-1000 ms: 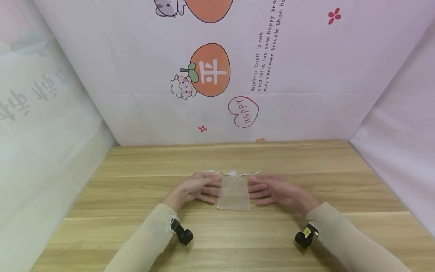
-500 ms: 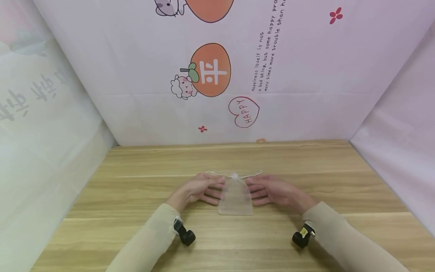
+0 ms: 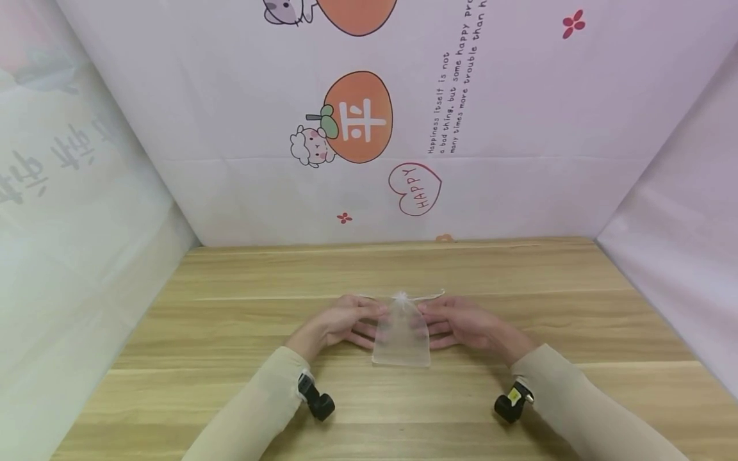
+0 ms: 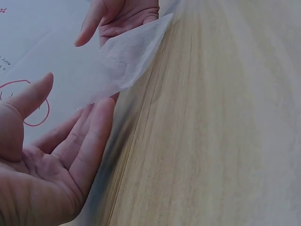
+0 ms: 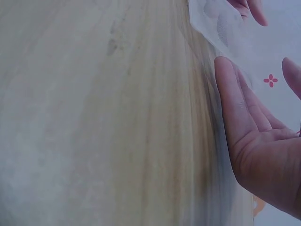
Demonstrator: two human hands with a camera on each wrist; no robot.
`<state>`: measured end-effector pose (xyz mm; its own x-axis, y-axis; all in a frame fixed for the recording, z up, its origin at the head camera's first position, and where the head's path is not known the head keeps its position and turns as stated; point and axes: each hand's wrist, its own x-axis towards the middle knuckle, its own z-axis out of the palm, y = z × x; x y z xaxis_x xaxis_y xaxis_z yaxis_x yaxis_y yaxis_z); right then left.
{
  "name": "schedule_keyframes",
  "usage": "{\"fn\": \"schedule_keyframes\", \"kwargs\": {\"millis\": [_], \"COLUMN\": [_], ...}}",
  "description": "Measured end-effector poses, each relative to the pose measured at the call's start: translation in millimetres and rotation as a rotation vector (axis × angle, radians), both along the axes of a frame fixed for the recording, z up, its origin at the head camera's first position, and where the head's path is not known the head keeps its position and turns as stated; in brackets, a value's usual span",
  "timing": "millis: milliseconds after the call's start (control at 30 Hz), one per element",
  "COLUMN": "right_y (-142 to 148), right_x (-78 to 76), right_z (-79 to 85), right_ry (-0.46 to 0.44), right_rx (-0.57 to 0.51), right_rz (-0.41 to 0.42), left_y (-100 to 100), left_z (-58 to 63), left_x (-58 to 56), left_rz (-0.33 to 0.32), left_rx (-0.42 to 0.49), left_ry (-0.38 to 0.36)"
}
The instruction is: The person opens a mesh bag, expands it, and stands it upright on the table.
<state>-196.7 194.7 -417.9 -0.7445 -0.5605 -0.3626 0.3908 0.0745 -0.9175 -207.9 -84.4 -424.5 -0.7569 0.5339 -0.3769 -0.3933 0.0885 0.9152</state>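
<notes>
A small sheer white drawstring bag point(image 3: 401, 336) lies across the fingers of both hands, its gathered neck and cords toward the back wall. In the head view my left hand point(image 3: 352, 320) is at the bag's left edge, fingers reaching under it. My right hand point(image 3: 461, 323) does likewise at the right edge. The left wrist view has the left hand point(image 4: 56, 155) with straight fingers below the mesh and thumb raised apart from it. The right hand point(image 5: 258, 136) looks much the same in the right wrist view. Fingertips show only faintly through the mesh.
A wood-grain table point(image 3: 369, 410) lies beneath the hands. White printed cloth point(image 3: 259, 192) hangs behind it, and plain white cloth point(image 3: 680, 243) borders the right side. Small black cameras point(image 3: 320, 406) are strapped to both wrists.
Both hands have drawn inward, so their fingers now reach farther under the bag. The bag has shifted slightly toward the person and to the right.
</notes>
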Motion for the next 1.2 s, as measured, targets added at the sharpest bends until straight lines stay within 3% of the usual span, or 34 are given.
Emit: {"fn": "schedule_keyframes", "kwargs": {"millis": [333,633,1200], "right_y": [-1.1,-4.7,-15.5], "right_x": [0.1,2.1,14.0], "right_z": [5.2,10.8,17.0], "right_ry": [0.029,0.057,0.253], "right_rx": [0.002,0.006,0.143], "right_rz": [-0.009,-0.031,-0.113], "left_y": [7.6,12.7,11.4], "left_z": [7.9,11.3,13.8], "left_x": [7.3,13.3,22.1], "left_rz": [-0.012,0.034,0.105], "left_rx": [0.043,0.053,0.053], "left_ry": [0.042,0.110,0.174]}}
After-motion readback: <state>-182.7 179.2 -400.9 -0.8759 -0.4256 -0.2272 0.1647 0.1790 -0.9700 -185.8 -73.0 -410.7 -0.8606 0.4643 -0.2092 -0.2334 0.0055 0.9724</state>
